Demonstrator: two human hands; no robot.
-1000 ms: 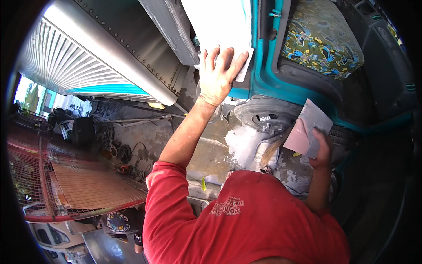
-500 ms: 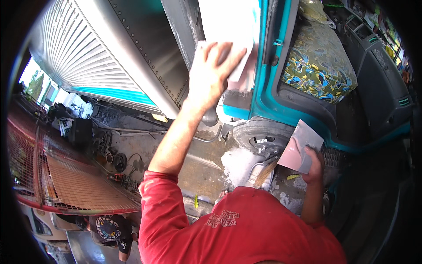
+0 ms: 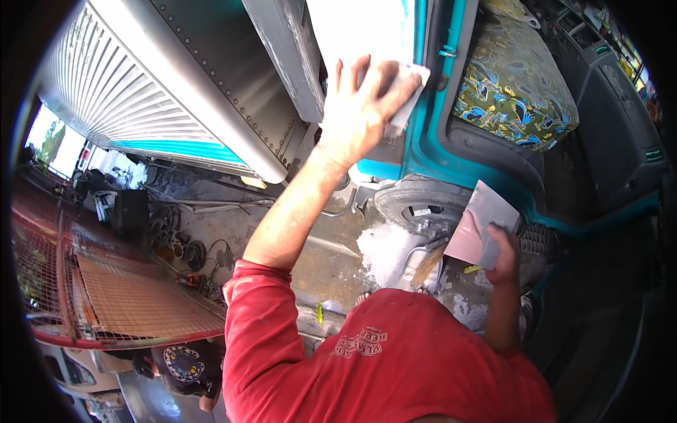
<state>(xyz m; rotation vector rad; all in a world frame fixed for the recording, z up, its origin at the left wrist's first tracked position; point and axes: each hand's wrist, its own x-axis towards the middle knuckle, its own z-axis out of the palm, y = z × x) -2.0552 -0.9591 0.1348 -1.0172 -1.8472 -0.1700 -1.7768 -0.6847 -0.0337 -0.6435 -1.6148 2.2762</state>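
Observation:
My left hand, upper centre, is pressed on a small pale sheet against a bright white panel beside the teal door frame of a vehicle. Its fingers are bent over the sheet, thumb toward the right. My right hand, lower right, grips a thin rectangular grey plate with smooth pink material on it, held in front of the dark grey round wheel housing.
At left are a riveted silver vehicle body, a red mesh frame, cluttered tools and a bent-over person in dark clothing. At right is a patterned seat. A straw brush lies on the stained floor by my feet.
My left hand has slid across the white panel, first leftward and now back right toward the teal frame. My right hand still holds the plate, with little movement.

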